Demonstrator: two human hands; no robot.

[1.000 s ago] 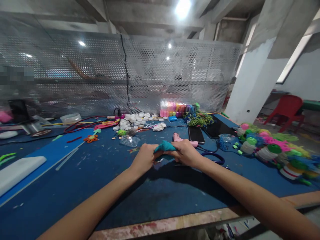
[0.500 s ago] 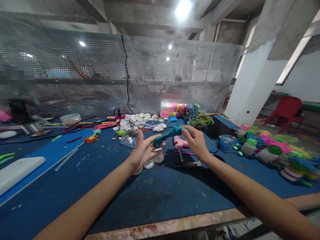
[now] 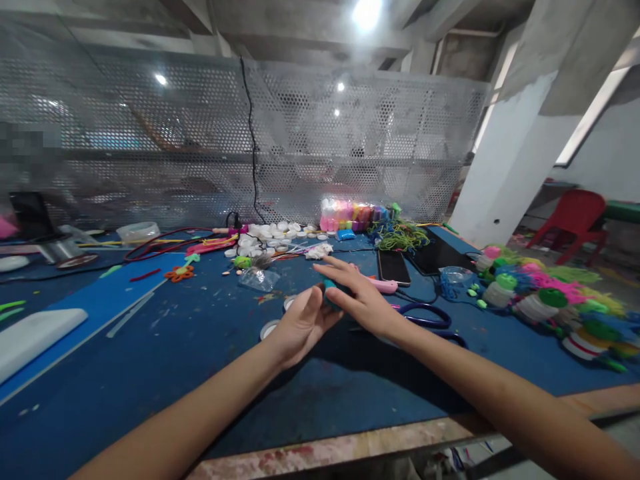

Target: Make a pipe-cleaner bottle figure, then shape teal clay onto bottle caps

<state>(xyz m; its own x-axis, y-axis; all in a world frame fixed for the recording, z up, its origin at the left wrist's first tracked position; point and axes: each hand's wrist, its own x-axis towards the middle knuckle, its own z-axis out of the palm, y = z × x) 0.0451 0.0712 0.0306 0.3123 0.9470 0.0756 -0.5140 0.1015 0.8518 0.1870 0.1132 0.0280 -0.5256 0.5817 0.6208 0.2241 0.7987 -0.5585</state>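
Observation:
Above the middle of the blue table, a lump of teal clay (image 3: 329,285) sits between my two hands, mostly hidden by them. My left hand (image 3: 303,323) is cupped under the clay, palm up, its fingers curled round it. From above, my right hand (image 3: 357,297) presses on the clay with its fingers fairly straight. White round lids (image 3: 269,329) lie just left of my left hand. Beyond my right hand is a pink glue gun (image 3: 384,286), partly covered, and scissors with dark blue handles (image 3: 427,316) lie beside the right wrist.
Yarn-topped jars (image 3: 543,303) stand at the right. A phone (image 3: 394,267), green yarn (image 3: 400,237), white caps (image 3: 275,233) and bagged colored clay (image 3: 355,217) lie toward the mesh screen (image 3: 300,147). A white block (image 3: 43,337) rests at the left.
My hands have come together, and the teal clay stretched between them is now a compact lump between the palms. The phone and scissor handles now show more.

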